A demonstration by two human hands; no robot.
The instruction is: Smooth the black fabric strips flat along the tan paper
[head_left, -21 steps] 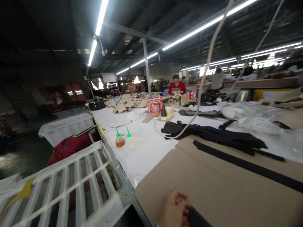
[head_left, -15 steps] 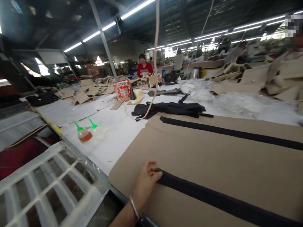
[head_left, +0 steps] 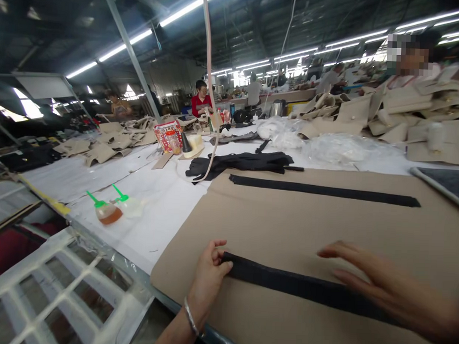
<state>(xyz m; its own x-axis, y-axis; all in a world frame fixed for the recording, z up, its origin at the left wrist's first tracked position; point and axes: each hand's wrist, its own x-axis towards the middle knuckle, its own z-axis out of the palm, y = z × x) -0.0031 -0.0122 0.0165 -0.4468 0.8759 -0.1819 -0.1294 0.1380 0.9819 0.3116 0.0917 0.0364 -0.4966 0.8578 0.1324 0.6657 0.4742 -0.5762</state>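
A long black fabric strip point(head_left: 297, 286) lies across a tan cardboard sheet point(head_left: 288, 224) at the near table edge. My left hand point(head_left: 208, 276) pinches the strip's left end, thumb on top, with a bracelet at the wrist. My right hand point(head_left: 383, 284) reaches in from the right with fingers stretched out flat, resting on or just over the strip's right part. A second black strip point(head_left: 322, 191) lies further back on the same sheet.
Two squeeze bottles with green caps point(head_left: 111, 209) lie on the white table cover to the left. A pile of black fabric point(head_left: 241, 162) and a hanging hose point(head_left: 211, 91) sit beyond the cardboard. Tan pieces point(head_left: 404, 118) are stacked at right. A white grated crate point(head_left: 59, 296) stands below left. People work further back.
The view has swung right and down. My right hand has come into sight and stretched over the strip. My left hand keeps its pinch on the strip's end.
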